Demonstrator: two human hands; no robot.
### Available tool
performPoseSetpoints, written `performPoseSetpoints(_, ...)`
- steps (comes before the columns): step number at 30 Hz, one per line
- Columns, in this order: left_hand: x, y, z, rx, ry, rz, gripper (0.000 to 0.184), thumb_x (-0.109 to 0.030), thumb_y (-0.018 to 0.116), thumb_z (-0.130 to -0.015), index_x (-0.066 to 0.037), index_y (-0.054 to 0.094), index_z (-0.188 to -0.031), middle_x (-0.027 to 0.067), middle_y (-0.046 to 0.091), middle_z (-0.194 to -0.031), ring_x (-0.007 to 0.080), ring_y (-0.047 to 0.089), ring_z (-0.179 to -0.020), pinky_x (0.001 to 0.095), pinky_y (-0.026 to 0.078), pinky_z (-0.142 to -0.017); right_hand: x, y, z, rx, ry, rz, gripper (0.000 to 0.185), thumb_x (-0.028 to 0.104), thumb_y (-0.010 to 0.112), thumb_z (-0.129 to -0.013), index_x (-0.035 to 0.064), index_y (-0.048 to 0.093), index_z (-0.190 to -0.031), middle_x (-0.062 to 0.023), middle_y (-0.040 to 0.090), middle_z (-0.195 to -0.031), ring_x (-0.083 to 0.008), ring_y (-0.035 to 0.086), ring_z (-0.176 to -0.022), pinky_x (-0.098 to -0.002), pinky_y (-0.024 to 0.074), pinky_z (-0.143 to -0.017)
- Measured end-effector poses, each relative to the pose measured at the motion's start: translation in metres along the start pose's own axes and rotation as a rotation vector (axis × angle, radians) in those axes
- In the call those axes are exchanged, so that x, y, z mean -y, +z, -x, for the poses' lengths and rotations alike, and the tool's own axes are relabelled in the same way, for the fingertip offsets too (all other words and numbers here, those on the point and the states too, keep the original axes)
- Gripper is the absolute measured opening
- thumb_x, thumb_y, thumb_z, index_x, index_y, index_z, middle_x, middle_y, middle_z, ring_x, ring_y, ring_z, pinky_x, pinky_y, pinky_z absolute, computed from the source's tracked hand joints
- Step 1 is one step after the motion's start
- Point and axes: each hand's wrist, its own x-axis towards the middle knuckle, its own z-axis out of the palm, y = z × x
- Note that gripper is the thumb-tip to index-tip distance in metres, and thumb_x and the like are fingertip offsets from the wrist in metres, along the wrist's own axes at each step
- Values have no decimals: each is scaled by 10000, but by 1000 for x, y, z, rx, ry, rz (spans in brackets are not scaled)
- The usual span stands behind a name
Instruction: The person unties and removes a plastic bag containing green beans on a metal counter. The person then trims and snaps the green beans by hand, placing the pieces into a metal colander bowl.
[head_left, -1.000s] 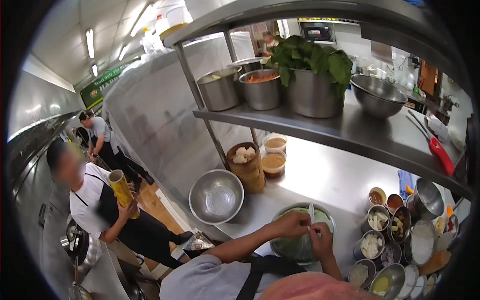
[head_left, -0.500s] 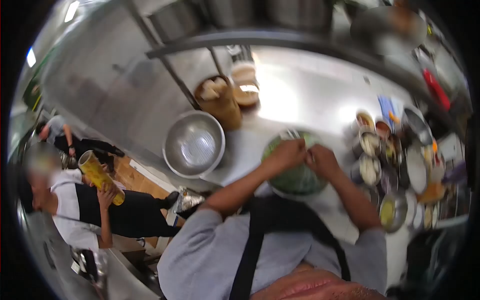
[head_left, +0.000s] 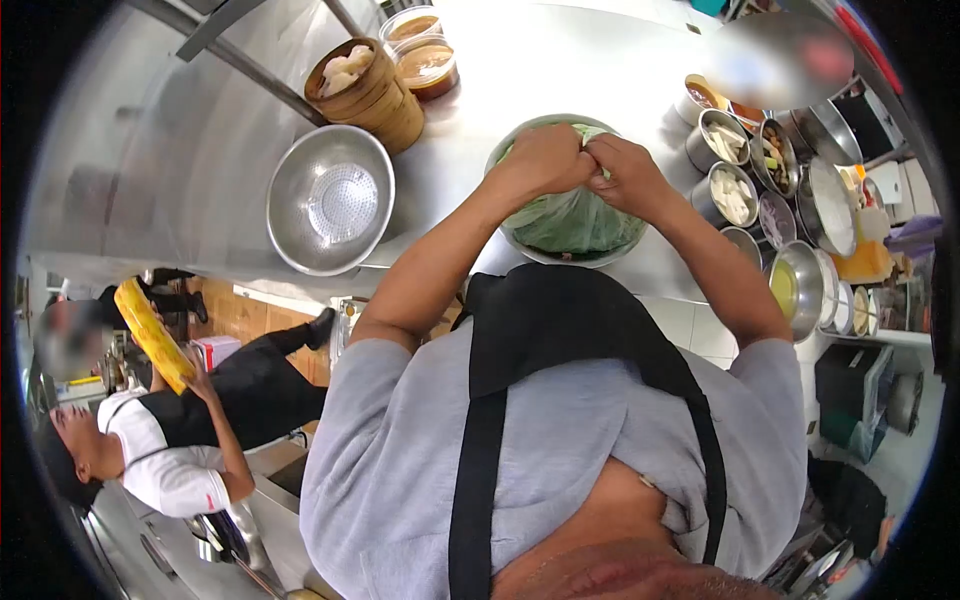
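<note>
A metal bowl (head_left: 600,260) stands on the steel counter before me, holding a clear plastic bag (head_left: 572,222) of green leaves. Both hands meet over the top of this bag. My left hand (head_left: 546,158) is closed, its fingers gathered on the plastic. Close against it, my right hand (head_left: 628,176) pinches the bag too. The fingertips are partly hidden, so I cannot tell whether the bag's mouth is twisted or knotted.
Left of the bowl are a perforated metal colander (head_left: 332,200), a bamboo steamer (head_left: 385,105) and sauce tubs (head_left: 427,66). Several metal containers (head_left: 732,195) of ingredients line the right. A co-worker (head_left: 170,440) at left holds a yellow patterned roll (head_left: 155,335).
My view has shifted, so the bowl and hands appear higher and sharper. Both hands stay closed on the bag over the bowl. The co-worker still holds the yellow roll.
</note>
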Motion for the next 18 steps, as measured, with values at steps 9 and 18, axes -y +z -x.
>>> performPoseSetpoints(9, -2, 10, -3, -32, -113, 59, 308, -262, 557, -762, 13, 678, -832, 244, 665, -851, 379, 649, -845, 435, 497, -789, 10, 17, 13, -242, 145, -47, 137, 47, 619, -754, 35, 576, -884, -135, 598, -818, -322, 610, -742, -400, 500, -651)
performPoseSetpoints(18, 21, 23, -7, -23, -37, 510, 267, -231, 619, -767, 20, 676, -840, 154, 668, -773, 231, 622, -701, 340, 490, -668, 8, 30, 28, -436, 337, -207, 121, 3, 592, -774, 16, 622, -890, -126, 628, -820, -252, 634, -716, -336, 519, -649)
